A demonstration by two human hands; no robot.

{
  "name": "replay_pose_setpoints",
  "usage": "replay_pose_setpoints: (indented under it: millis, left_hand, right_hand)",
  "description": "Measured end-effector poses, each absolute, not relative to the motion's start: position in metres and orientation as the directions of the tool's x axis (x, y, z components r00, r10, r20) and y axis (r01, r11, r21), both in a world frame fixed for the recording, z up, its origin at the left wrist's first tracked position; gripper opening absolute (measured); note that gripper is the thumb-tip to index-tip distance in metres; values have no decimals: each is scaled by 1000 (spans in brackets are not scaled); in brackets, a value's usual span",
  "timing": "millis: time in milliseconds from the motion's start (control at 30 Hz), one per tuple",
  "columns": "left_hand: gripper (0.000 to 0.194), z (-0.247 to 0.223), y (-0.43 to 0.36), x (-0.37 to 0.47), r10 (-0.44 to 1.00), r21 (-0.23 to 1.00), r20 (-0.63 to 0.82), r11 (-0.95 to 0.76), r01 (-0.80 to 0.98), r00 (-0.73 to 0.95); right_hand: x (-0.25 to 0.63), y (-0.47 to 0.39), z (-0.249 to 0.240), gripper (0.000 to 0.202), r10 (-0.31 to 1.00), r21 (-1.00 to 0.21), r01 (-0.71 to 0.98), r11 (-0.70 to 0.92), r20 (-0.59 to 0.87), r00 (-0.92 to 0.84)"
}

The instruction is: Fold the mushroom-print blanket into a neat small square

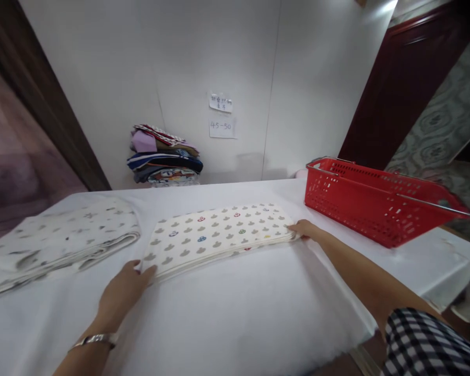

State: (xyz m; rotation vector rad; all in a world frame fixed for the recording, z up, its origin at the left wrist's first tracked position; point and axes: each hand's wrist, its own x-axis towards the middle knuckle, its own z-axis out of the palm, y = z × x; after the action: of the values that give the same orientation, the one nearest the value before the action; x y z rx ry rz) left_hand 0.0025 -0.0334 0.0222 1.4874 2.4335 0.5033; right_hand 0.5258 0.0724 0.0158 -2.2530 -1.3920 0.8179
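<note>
A folded white cloth (219,230) with grey, red, blue and green printed shapes lies flat in a long rectangle across the middle of the table. My left hand (127,287), with a silver bracelet at the wrist, pinches its near left corner between thumb and fingers. At the cloth's right end, my right hand (305,230) grips the near corner, the fingers partly hidden under the edge. Both hands rest low, close to the tabletop. Several layers show along the front fold.
Another folded printed cloth (70,235) lies on the white-covered table (235,313) at the left. A red basket (368,198) stands at the right. Stacked fabrics (164,156) sit against the wall, left of two paper labels (222,128).
</note>
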Motion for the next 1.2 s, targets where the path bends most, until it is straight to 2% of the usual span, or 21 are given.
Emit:
replay_pose_setpoints:
  millis: [100, 133, 333, 467, 633, 800, 900, 967, 1100, 1200]
  left_hand:
    - [70, 27, -28, 1, 868, 425, -184, 493, 759, -461]
    - [71, 28, -27, 3, 862, 429, -196, 505, 749, -468]
    - [64, 34, -31, 16, 861, 554, -119, 471, 686, -494]
    - [66, 32, -44, 18, 864, 648, -57, 413, 639, -501]
    - [69, 15, -66, 21, 884, 672, -93, 395, 626, -458]
    - [73, 16, -73, 21, 904, 589, -131, 401, 702, -406]
    - [75, 25, -66, 14, 906, 509, -175, 419, 752, -386]
    - [69, 31, -53, 12, 917, 475, -113, 388, 790, -382]
    - [62, 37, -6, 27, 960, 404, 97, 203, 892, -262]
    - [60, 30, 31, 46, 982, 267, 156, 62, 962, -107]
  right_hand:
    - [524, 70, 19, 35, 887, -649, 606, -460, -302, 350]
    - [523, 70, 19, 33, 885, -674, 576, -463, -312, 347]
    - [525, 63, 19, 34, 895, -805, 400, -438, -347, 281]
    - [539, 51, 22, 40, 915, -827, 405, -390, -299, 269]
    - [551, 36, 11, 39, 909, -723, 551, -417, -320, 268]
    - [571, 50, -10, 41, 918, -578, 715, -393, -294, 266]
    - [583, 69, -15, 50, 968, -445, 861, -248, -142, 205]
    - [577, 80, -11, 56, 994, -360, 927, -105, -15, 107]
    - [511, 94, 7, 64, 986, -332, 931, 148, 119, -115]
    - [446, 107, 11, 63, 951, -288, 907, 306, 145, -275]
